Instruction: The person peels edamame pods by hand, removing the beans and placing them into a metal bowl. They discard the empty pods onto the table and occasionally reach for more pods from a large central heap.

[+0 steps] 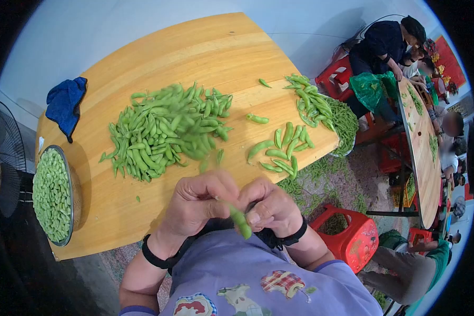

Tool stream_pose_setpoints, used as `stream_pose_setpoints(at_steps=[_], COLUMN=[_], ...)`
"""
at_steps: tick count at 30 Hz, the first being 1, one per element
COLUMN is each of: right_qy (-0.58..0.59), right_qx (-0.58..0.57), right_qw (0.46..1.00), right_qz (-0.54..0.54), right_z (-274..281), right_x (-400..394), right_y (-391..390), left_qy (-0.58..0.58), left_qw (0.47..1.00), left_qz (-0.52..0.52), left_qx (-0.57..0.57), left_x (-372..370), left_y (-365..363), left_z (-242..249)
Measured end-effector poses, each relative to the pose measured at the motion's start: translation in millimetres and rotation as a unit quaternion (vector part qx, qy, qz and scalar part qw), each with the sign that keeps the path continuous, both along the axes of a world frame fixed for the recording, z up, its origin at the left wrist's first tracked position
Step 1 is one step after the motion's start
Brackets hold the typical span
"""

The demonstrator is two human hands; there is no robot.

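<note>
A green edamame pod is held between my two hands, close in front of my chest at the table's near edge. My left hand pinches its upper end, partly blurred by motion. The thumb and fingers of my right hand close on its side. Just beyond my hands lies a large heap of edamame pods, with part of it smeared. A smaller group of pods is spread on the right of the table. At the left, a metal bowl is full of shelled green beans.
The wooden table carries a blue cloth at its far left. A fan stands beyond the left edge. On the right are a container of empty-looking pods, a red stool, and other people around another table.
</note>
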State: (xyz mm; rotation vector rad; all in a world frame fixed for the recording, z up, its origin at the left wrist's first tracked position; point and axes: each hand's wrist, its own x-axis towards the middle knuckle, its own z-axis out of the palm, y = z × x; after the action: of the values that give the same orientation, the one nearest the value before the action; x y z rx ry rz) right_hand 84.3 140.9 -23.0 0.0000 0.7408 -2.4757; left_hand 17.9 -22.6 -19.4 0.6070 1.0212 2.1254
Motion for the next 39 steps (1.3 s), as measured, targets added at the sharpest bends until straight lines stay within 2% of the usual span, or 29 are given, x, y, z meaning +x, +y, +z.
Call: stream_pose_setpoints(at_steps=[2,4,5,6,7,8,9,10,12,13,15,19,20,21,23,25,26,27,29,30,31,33,35,37,38,39], right_qy=[0.004,0.011,0.003,-0.004,0.097,0.213,0.319,0.319,0.343,0.343,0.286,0.290,0.215,0.137,0.096,-0.006,-0.006,0.000,0.076,0.146,0.150,0.277,0.262,0.290,0.288,0.278], right_qx=[-0.020,-0.041,0.031,0.103,0.291,0.421,0.534,0.534,0.689,0.689,0.594,0.551,0.497,0.436,0.412,0.247,0.316,0.321,0.468,0.542,0.544,0.682,0.682,0.704,0.706,0.682], right_qw=[1.000,0.999,1.000,0.994,0.947,0.869,0.757,0.757,0.612,0.612,0.734,0.759,0.824,0.878,0.894,0.959,0.934,0.933,0.851,0.785,0.784,0.624,0.630,0.592,0.591,0.619], right_qz=[0.013,0.026,-0.003,-0.032,-0.092,-0.149,-0.200,-0.198,-0.182,-0.180,-0.162,-0.189,-0.167,-0.144,-0.145,-0.140,-0.166,-0.163,-0.225,-0.263,-0.259,-0.264,-0.263,-0.263,-0.262,-0.272], right_z=[-1.7,4.2,12.7,20.0,24.3,25.3,25.8,30.3,42.0,42.2,42.5,30.3,30.3,30.7,29.7,21.6,17.1,16.0,13.4,9.3,11.5,19.6,19.8,16.1,17.8,20.9], right_x=[-0.2,-1.6,-0.6,-0.7,-3.6,-6.2,-7.5,-6.8,-3.8,-5.0,-7.6,-9.5,-10.3,-11.1,-13.2,-18.3,-19.5,-20.9,-22.7,-25.2,-25.8,-25.4,-25.6,-25.2,-24.5,-25.0], right_y=[-1.8,-2.7,-2.3,-2.7,-3.3,-4.2,-5.3,-6.9,-11.0,-10.3,-7.8,-6.2,-2.8,-1.2,-2.7,-1.2,-6.0,-9.8,-17.5,-21.8,-24.4,-28.6,-30.4,-31.4,-32.7,-34.5], left_qy=[0.001,0.055,0.057,-0.025,-0.105,-0.103,-0.055,-0.007,0.032,0.071,0.059,0.041,0.040,0.003,-0.034,-0.187,-0.183,-0.211,-0.239,-0.244,-0.250,-0.223,-0.195,-0.085,-0.087,-0.101], left_qw=[1.000,0.997,0.997,1.000,0.993,0.993,0.991,0.981,0.971,0.959,0.959,0.964,0.964,0.967,0.970,0.967,0.969,0.965,0.960,0.957,0.953,0.963,0.971,0.977,0.977,0.975], left_qz=[-0.004,-0.010,-0.009,-0.002,0.006,0.008,0.056,0.102,0.111,0.118,0.105,0.074,0.074,0.069,0.068,0.073,0.076,0.079,0.087,0.080,0.073,0.082,0.088,0.136,0.135,0.133], left_qx=[0.002,0.053,0.053,0.000,-0.051,-0.049,-0.106,-0.164,-0.207,-0.249,-0.256,-0.253,-0.252,-0.243,-0.230,-0.155,-0.148,-0.134,-0.116,-0.135,-0.153,-0.126,-0.104,-0.143,-0.142,-0.147], left_x=[-1.6,-3.5,-3.8,-3.5,-3.7,-1.2,3.6,6.3,5.0,3.7,1.0,-2.6,-3.0,-4.1,-6.1,-8.7,-11.1,-12.4,-14.8,-16.3,-16.8,-17.4,-16.0,-14.4,-14.9,-16.7], left_y=[0.4,1.9,0.2,-2.6,-4.0,-2.5,0.6,2.0,-0.2,-1.2,-5.0,-5.8,-6.0,-6.6,-5.7,-1.8,-0.5,-0.3,-0.3,-0.3,-0.5,1.2,2.1,3.7,2.4,0.8], left_z=[-0.6,-3.4,-0.9,3.5,6.6,7.4,7.7,8.0,10.8,12.4,14.5,15.2,14.5,13.9,12.1,8.5,6.5,3.9,3.7,5.2,5.9,-3.3,-6.0,-3.7,-3.4,-2.8])
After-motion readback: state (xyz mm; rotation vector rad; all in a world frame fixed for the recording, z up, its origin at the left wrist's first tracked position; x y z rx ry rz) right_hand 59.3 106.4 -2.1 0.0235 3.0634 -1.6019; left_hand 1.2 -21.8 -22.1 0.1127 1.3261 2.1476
